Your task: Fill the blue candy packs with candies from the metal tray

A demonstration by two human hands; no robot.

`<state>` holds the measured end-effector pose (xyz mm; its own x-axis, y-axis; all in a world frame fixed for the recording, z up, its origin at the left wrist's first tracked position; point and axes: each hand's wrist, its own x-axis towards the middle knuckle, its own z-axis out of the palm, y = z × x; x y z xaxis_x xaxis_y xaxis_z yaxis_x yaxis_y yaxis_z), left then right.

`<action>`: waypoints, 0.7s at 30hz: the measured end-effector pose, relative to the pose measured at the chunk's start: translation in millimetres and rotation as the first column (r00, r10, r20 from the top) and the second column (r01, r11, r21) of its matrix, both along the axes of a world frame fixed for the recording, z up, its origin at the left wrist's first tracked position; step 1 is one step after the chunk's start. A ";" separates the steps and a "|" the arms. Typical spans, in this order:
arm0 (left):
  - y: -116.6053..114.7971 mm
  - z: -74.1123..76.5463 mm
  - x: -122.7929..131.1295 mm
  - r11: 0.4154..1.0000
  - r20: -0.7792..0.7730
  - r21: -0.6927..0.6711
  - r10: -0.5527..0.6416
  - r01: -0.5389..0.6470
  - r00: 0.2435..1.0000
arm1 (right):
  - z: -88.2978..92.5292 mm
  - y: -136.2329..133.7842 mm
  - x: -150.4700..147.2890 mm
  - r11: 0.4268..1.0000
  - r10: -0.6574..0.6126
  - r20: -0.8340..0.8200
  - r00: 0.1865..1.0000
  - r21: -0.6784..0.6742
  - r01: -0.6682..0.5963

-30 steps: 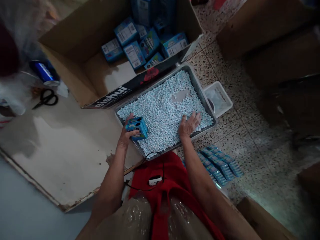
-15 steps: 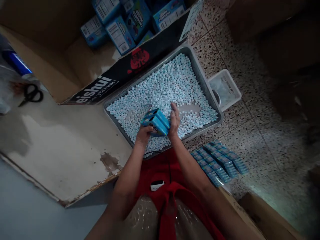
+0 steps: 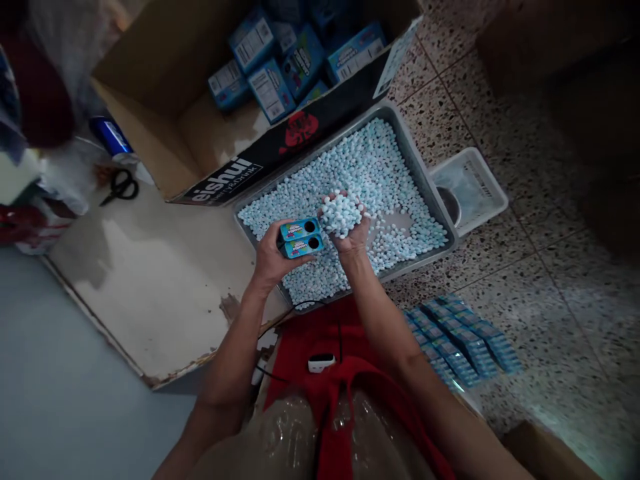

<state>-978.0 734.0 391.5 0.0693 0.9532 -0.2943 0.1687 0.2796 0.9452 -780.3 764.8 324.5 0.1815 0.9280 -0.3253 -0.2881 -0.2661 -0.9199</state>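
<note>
My left hand (image 3: 271, 259) grips two small blue candy boxes (image 3: 301, 239) side by side, their round dark openings facing the right hand. My right hand (image 3: 356, 235) is cupped palm up, heaped with small round pale blue and white candies (image 3: 342, 212). The heap sits just right of the boxes, and both hands are over a grey plastic tray (image 3: 453, 241) spread with more of the same candies. A patch of tray bottom shows to the right of my right hand.
A large cardboard carton (image 3: 195, 160) holding several blue boxes (image 3: 273, 90) stands behind the tray. Black scissors (image 3: 121, 186) lie on the worn table (image 3: 165, 293). To the right are a white plastic basket (image 3: 483, 190) and wrapped stacks of blue packs (image 3: 465, 340).
My right hand has left the boxes' side and now holds a heap of candies, palm up. My left hand has turned the boxes so their openings face right. The view has shifted.
</note>
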 end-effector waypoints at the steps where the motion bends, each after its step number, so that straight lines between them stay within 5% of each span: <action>1: -2.5 -3.4 -4.7 1.000 -0.048 0.014 0.006 -0.006 0.999 | 11.7 0.2 -0.7 1.000 0.026 -0.028 0.999 -0.010 -0.026; 5: -10.9 -18.7 -9.6 0.995 -0.155 0.100 0.017 -0.001 0.988 | 56.3 -7.7 -7.1 0.995 0.103 -0.092 0.990 0.007 -0.102; 9: -14.6 -27.8 -6.4 0.974 -0.251 0.212 -0.023 0.078 0.968 | 84.5 -15.5 -17.2 0.993 0.066 -0.187 0.980 0.108 -0.046; 15: -18.0 -47.1 -3.3 0.906 -0.414 0.380 -0.010 0.184 0.910 | 102.6 -18.6 -26.6 0.981 0.039 -0.314 0.949 0.193 0.024; 21: -14.3 -63.0 1.8 0.851 -0.389 0.477 -0.021 0.220 0.921 | 109.9 -19.4 -26.4 0.964 0.069 -0.259 0.963 0.264 0.002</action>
